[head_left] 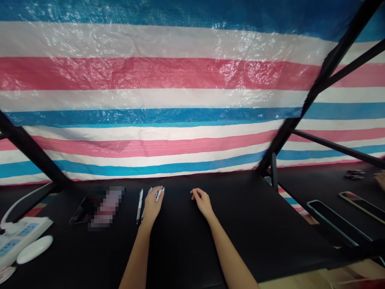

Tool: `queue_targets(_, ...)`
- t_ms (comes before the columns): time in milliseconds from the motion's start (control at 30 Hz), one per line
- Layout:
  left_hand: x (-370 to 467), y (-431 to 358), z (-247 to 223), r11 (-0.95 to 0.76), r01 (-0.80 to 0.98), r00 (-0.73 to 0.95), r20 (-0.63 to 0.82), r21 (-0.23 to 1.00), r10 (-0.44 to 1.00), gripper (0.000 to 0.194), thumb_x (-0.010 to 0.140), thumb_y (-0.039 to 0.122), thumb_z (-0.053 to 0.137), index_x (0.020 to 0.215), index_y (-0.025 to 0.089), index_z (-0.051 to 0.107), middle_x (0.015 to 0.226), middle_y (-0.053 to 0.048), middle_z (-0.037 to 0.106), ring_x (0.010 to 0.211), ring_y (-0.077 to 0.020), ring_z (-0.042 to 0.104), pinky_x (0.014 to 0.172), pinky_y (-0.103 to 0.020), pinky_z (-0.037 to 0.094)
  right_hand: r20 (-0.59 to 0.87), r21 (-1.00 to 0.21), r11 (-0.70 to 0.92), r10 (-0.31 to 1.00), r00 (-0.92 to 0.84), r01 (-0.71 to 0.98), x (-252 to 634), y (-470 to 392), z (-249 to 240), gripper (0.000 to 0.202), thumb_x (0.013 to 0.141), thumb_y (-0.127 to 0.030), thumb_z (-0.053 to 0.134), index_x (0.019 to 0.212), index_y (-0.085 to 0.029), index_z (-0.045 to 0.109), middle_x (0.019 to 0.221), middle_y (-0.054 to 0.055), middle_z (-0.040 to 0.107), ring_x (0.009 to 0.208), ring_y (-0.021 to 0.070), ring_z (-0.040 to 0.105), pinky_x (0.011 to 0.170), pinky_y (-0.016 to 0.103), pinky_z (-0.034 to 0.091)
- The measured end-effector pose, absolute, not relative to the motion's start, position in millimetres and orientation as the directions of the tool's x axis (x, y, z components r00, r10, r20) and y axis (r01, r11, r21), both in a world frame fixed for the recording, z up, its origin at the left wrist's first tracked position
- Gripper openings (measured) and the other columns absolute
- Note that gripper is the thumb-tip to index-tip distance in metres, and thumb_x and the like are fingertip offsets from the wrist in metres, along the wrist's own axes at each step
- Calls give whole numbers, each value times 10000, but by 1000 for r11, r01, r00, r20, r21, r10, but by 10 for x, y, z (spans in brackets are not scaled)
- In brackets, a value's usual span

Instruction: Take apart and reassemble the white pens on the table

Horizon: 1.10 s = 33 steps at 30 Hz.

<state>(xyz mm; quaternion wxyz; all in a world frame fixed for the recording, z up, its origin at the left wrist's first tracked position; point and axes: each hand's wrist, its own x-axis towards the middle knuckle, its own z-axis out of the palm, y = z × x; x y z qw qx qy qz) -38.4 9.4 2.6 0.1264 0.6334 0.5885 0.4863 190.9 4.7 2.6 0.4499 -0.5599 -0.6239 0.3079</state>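
My left hand [153, 204] is over the black tabletop with its fingers and thumb closed around a white pen [160, 194]. The lower end of that pen is hidden by the hand. Just left of it lies another white pen [140, 204] with a dark grip, its tip toward me. Part of a further pen [142, 214] shows between that one and my left wrist. To the right, apart from the pens, my right hand [202, 202] rests with its fingers curled in and thumb near them. Nothing shows in it.
At left are a dark phone [80, 210], a blurred-out pinkish item [107, 208], a white power strip [30, 233] and a white oval object [35, 249]. Black frame bars [281, 138] flank the table before a striped tarp [168, 76]. More phones [337, 220] lie on the right-hand table.
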Motion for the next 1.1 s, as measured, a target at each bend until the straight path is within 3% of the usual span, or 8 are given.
queue_targets(100, -618, 37, 143, -133, 640, -359, 447, 757, 819, 307, 794, 354, 448, 943, 156, 629, 958, -97, 652, 887, -214, 602, 814, -349, 476, 222, -889, 187, 974, 36, 417, 1907, 50, 22, 376, 861, -456, 378, 782, -195, 637, 595, 0, 609, 579, 155, 571, 563, 237, 384)
queue_targets(167, -792, -16, 183, 21, 727, -437, 438, 686, 786, 291, 787, 338, 453, 927, 154, 630, 940, -101, 645, 870, -228, 594, 814, -366, 458, 223, -890, 189, 974, 34, 415, 1904, 50, 27, 376, 860, -454, 377, 784, -193, 637, 593, 0, 608, 573, 154, 569, 561, 236, 384)
queue_targets(267, -944, -95, 194, 195, 772, -474, 343, 605, 811, 277, 776, 311, 477, 955, 148, 611, 934, -100, 638, 782, -213, 602, 728, -336, 458, 213, -890, 181, 977, 30, 418, 1901, 49, 35, 359, 857, -441, 387, 788, -194, 638, 596, -1, 610, 573, 151, 568, 565, 236, 384)
queue_targets(400, -891, -140, 188, 268, 784, -460, 234, 560, 856, 228, 785, 299, 473, 930, 177, 601, 875, -67, 648, 733, -195, 603, 658, -290, 432, 218, -885, 188, 976, 21, 427, 1901, 49, 39, 353, 854, -435, 389, 782, -195, 638, 598, -2, 613, 577, 151, 568, 567, 236, 384)
queue_targets(533, -780, -137, 190, 233, 809, -397, 211, 539, 893, 224, 782, 318, 478, 922, 193, 599, 858, -53, 656, 747, -199, 608, 634, -275, 415, 215, -883, 184, 976, 22, 433, 1899, 43, 51, 365, 853, -443, 383, 783, -196, 642, 595, -2, 616, 582, 151, 573, 564, 235, 390)
queue_targets(900, -510, -112, 110, -15, 784, -181, 251, 621, 951, 220, 766, 336, 481, 865, 189, 610, 778, -32, 652, 602, -146, 588, 596, -260, 442, 218, -871, 191, 976, 8, 453, 1911, 28, 80, 332, 845, -427, 403, 773, -207, 641, 609, -2, 626, 603, 159, 581, 596, 243, 398)
queue_targets(1100, -230, -156, 100, -145, 730, -64, 278, 668, 958, 222, 757, 350, 495, 848, 189, 617, 847, -41, 623, 583, -133, 586, 599, -273, 469, 265, -743, 241, 963, -56, 624, 1902, 4, 133, 245, 805, -407, 508, 761, -224, 665, 676, 3, 639, 685, 168, 561, 691, 277, 372)
